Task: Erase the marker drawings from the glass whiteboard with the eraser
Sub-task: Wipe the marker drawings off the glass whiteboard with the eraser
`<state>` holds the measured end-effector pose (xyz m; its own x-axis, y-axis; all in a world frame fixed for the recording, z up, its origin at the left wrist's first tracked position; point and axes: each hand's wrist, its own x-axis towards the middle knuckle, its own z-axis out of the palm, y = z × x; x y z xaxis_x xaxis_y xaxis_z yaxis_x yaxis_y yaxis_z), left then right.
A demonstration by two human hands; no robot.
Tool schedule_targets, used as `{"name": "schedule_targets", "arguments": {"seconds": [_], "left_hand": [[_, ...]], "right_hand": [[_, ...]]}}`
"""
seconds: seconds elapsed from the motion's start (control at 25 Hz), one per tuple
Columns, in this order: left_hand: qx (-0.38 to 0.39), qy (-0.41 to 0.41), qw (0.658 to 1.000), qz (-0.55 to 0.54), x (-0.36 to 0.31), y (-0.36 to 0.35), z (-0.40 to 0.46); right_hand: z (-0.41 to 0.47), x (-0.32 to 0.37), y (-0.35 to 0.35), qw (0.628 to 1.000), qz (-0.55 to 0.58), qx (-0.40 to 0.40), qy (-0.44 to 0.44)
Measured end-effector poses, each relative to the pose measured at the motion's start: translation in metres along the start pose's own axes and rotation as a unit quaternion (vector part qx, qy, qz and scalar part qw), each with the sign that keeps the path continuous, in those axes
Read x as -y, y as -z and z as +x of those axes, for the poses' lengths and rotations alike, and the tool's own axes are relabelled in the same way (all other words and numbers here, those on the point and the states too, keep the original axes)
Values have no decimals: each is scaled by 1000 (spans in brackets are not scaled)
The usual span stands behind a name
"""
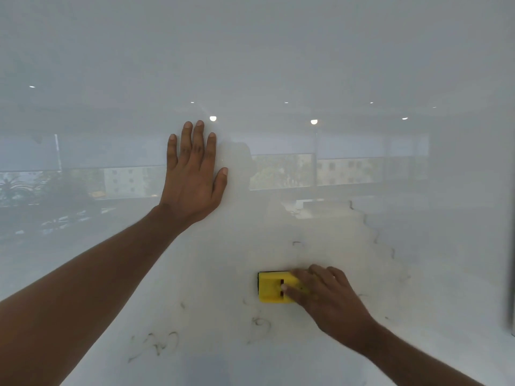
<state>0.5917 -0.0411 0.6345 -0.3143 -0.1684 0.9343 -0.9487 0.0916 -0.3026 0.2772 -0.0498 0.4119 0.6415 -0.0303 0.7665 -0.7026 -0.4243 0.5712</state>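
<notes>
The glass whiteboard [278, 65] fills the whole view. My right hand [331, 299] presses a yellow eraser [270, 288] with a dark pad flat against the glass at lower centre, fingers over its right half. My left hand [195, 174] rests flat on the glass higher up, to the left, fingers spread and holding nothing. Faint dark marker traces [158, 345] remain at the lower left, another smudge [260, 321] sits just below the eraser, and a thin wavy marker line [370, 229] runs down the right side.
The glass reflects ceiling lights [213, 118], windows and buildings behind me. A dark vertical board edge [511, 302] shows at the far right.
</notes>
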Motion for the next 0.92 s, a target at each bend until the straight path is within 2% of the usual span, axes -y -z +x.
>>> {"name": "schedule_targets", "arguments": {"seconds": [0.08,0.16,0.24,0.28,0.32,0.36,0.44,0.48,0.52,0.6,0.68,0.76,0.84,0.92], "left_hand": [[-2,0,1000,3,-10,-4,3],[-3,7,1000,15,-18,-7,5],[-3,15,1000,25,-25,-9,6],[-4,21,999,27,-27,-10,6],[-5,26,999,28,-29,-10,6],[-5,33,999,28,-31,-10,7],[-6,40,999,31,-35,-10,6],[-5,41,999,32,-38,-10,6],[-4,39,999,32,-41,-10,5],[-1,30,999,33,-47,-12,4],[-2,26,999,35,-56,-15,3],[-7,29,999,36,-64,-18,3],[-11,26,999,39,-71,-21,4],[-10,19,999,36,-79,-23,4]], "right_hand": [[13,-50,13,997,1,-47,-55],[33,-111,30,971,-20,-109,-211],[39,-161,41,902,-26,-148,-404],[39,-166,40,869,-19,-155,-469],[36,-160,34,858,-16,-161,-488],[31,-144,28,871,-21,-167,-462],[5,-94,13,948,0,-144,-285],[-16,-66,4,980,16,-98,-174],[-38,-42,0,995,12,-45,-86],[-66,-35,-2,1000,3,8,-16],[-62,-74,4,998,11,-23,-59],[-38,-126,18,976,4,-93,-195],[-25,-176,34,919,-19,-142,-367],[-22,-186,34,870,-8,-165,-464]]}}
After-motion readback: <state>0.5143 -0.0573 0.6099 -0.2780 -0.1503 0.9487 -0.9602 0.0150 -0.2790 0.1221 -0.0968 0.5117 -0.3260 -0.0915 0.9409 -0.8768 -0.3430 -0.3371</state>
